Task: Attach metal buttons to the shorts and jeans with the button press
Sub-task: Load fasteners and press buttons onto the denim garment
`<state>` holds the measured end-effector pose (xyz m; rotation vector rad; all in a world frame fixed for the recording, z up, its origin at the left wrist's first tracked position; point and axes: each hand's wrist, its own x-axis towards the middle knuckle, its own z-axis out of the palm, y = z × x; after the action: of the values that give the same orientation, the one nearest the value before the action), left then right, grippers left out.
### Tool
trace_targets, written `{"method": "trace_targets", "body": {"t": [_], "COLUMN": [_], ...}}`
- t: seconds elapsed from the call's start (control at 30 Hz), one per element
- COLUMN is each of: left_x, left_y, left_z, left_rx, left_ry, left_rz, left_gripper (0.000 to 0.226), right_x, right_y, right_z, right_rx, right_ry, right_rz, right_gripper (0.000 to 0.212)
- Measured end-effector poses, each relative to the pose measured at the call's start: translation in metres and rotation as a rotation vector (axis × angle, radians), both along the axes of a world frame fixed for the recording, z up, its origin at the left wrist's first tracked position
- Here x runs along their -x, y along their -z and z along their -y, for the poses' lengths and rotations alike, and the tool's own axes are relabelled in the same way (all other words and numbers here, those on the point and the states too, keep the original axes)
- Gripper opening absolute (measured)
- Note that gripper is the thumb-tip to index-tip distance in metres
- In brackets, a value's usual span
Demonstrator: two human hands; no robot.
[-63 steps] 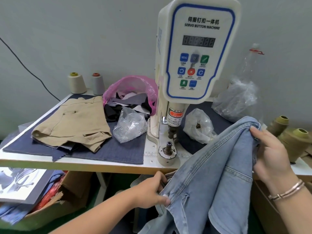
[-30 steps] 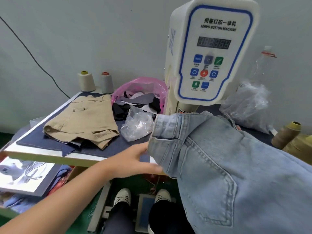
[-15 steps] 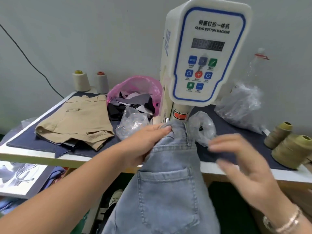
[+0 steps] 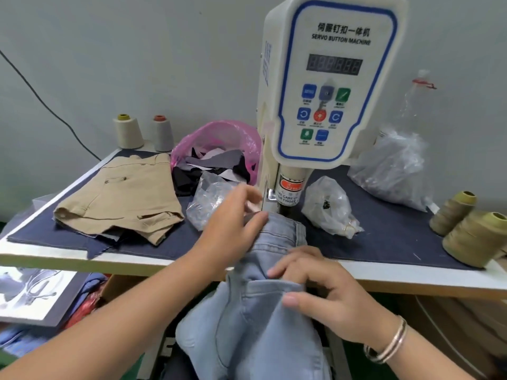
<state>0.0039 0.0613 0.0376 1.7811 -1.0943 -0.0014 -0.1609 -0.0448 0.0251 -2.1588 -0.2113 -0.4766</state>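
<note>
While the light-blue jeans (image 4: 274,237) drape off the near table edge, waistband under the servo button machine (image 4: 329,83), the left hand (image 4: 233,229) grips the waistband and the right hand (image 4: 323,292) pinches the pocket. Positioning step, apparently; next, centre the waistband under the punch, fingers clear.

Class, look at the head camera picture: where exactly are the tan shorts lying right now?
The tan shorts lie flat on the table's left side, in front of two thread cones, beside the pink bag.
</note>
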Motion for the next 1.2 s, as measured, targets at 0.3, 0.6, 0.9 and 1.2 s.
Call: {"method": "trace_targets", "body": {"t": [0.3,0.6,0.9,1.2], "left_x": [0.027,0.056,-0.019,-0.053], "left_y": [0.056,0.076,0.063,0.096], "left_z": [-0.036,-0.024,-0.012,0.004], "left_rx": [-0.073,-0.094,-0.179,-0.318], "left_ry": [0.194,0.469,0.106,0.022], "left_rz": [-0.179,-0.316,0.040,0.321], "left_gripper": [0.077,0.063,0.017,0.035], "right_x": [0.008,0.011,-0.006,-0.049], "right_y": [0.010,0.008,0.025,0.022], "right_z": [0.015,0.007,0.058,0.128], "right_rx": [-0.388,-0.539,-0.136,0.188], "right_ry": [0.157,0.092,0.494,0.934], "right_rz": [0.109,0.177,-0.129,-0.186], "right_gripper": [0.024,0.007,0.028,0.013]}}
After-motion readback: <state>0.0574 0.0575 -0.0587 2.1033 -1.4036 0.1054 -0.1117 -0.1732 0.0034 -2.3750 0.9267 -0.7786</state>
